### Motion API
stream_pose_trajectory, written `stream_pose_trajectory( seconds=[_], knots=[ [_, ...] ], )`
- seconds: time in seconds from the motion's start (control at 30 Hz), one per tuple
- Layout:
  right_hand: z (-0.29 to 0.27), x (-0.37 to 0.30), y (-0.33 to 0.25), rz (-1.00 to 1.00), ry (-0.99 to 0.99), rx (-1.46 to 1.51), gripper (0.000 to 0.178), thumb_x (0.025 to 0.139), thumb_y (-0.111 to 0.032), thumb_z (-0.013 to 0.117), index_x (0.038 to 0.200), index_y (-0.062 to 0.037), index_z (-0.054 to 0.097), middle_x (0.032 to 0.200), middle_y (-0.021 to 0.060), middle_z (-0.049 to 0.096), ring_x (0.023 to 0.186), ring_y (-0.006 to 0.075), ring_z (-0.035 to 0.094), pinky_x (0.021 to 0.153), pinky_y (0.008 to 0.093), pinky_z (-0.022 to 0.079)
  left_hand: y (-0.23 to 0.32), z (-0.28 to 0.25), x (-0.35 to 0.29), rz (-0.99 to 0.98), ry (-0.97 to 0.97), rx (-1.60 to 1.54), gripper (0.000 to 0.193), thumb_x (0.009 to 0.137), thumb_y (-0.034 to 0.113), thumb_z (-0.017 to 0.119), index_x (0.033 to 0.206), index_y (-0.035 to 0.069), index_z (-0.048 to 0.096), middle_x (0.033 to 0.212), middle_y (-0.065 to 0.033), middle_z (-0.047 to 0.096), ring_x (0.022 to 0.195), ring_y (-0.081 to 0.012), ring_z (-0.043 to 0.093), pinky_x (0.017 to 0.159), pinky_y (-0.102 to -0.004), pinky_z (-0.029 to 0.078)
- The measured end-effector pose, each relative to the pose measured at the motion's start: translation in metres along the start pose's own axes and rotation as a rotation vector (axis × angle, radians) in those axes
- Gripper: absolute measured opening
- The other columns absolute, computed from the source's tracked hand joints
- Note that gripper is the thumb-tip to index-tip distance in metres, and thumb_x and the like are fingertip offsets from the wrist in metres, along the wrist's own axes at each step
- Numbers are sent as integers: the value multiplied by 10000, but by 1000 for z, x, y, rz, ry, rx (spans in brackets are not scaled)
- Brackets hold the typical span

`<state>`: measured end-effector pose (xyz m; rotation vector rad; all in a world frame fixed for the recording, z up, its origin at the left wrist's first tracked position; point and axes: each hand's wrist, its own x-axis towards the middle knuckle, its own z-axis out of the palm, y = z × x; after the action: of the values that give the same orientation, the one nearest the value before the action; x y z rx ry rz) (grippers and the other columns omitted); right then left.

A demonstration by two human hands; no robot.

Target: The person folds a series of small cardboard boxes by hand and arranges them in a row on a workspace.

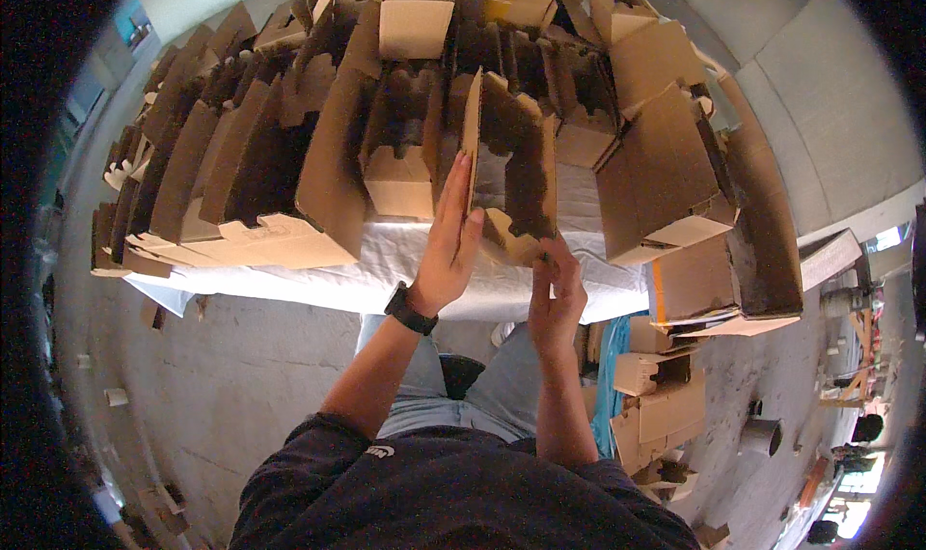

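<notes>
Many ragged-edged brown cardboard boxes (333, 193) crowd my wrinkled, white-clothed bench (391, 251) above grey floor (251, 357); mid-bench, my left hand (449, 246) lies flat along an open, notched box (526, 178), my right hand (558, 294) pinching its near corner; rightward, an orange-striped box (694, 285).

Setting: reads as a workshop or storeroom; which of the two, undetermined. Evidence: bare, stained grey floor (256, 376) with scattered scraps; open cardboard boxes (333, 178) crowded in rows on a white-covered worktop (415, 270); more cardboard (666, 415) beneath; grey cylinder (764, 437) on floor; right-hand clutter indistinct.
</notes>
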<state>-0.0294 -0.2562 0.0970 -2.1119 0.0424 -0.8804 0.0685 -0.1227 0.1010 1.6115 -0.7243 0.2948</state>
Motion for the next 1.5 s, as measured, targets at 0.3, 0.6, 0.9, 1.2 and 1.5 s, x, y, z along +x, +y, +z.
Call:
stream_pose_trajectory(
  seconds=[0.3,0.6,0.9,1.2,1.5],
  knots=[
    [-6,-4,2,-32,-17,-27,251,907,12,560,1153,7,512,1183,161,589,972,204,616,822,307,508,13,-6,10,25,35,62,565,955,64,384,1469,-12,161,1521,-194,204,1411,-325,202,1135,-372,178],
    [-3,4,-5,158,118,200,357,881,26,591,1211,-3,459,1218,155,547,1039,226,611,872,322,510,48,-12,-5,-58,-111,134,515,932,14,367,1437,27,263,1486,-229,259,1375,-371,271,1115,-401,247],
    [3,-1,1,91,52,83,388,851,28,636,1195,-3,459,1197,173,551,1058,232,605,885,327,506,30,-8,-16,-82,31,-25,508,898,12,467,1391,45,347,1486,-233,242,1394,-366,235,1117,-410,231],
    [0,-2,-6,102,38,29,422,825,36,665,1194,-10,464,1215,173,543,1118,232,567,914,346,490,7,8,-15,9,86,-56,639,788,-142,515,1360,101,366,1499,-207,203,1400,-360,213,1112,-412,266],
    [3,4,-5,-56,80,41,504,793,115,630,1243,-8,441,1376,225,432,1251,331,468,1037,406,400,3,12,-17,31,106,-88,711,748,-179,456,1394,82,314,1509,-201,189,1409,-360,190,1124,-409,240]
  ],
)
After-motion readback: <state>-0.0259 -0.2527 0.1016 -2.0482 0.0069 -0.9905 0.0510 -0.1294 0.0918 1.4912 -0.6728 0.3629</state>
